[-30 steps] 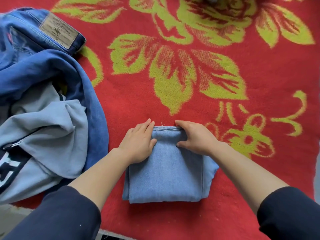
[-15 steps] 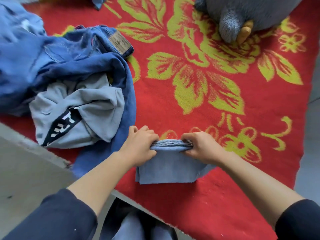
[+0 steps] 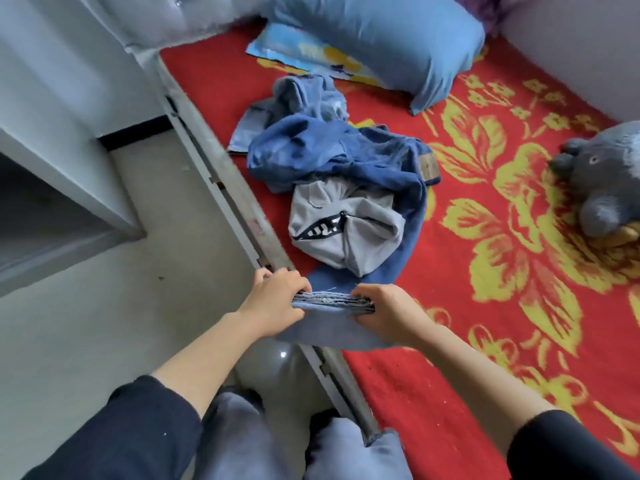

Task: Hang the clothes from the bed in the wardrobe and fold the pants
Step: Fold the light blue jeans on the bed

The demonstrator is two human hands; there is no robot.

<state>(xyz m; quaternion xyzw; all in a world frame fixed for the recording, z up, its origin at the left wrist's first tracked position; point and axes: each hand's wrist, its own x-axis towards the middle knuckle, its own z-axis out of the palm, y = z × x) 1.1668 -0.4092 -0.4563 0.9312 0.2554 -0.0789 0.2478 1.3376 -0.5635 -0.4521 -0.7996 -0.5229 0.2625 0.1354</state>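
Your red flowered bed [image 3: 450, 393], beside the grey floor [image 3: 121, 306], carries a blue pillow [image 3: 391, 36] at its head, a heap of clothes [image 3: 346, 188] just behind the folded pants [image 3: 332, 303], and a grey plush toy [image 3: 606, 178] far right, while your left hand [image 3: 277, 303] and right hand [image 3: 391, 313] grip the pants' ends at the bed's near edge.

The fingertips of the left hand [image 3: 277, 301] and right hand [image 3: 389, 313] are concealed by the folded pants [image 3: 332, 300]. The plush toy [image 3: 604, 181] is cut off by the right edge. The patch [image 3: 428, 167] on the dark jeans [image 3: 311, 150] is blurred; the grey garment [image 3: 367, 233] has its print partly buried in folds.
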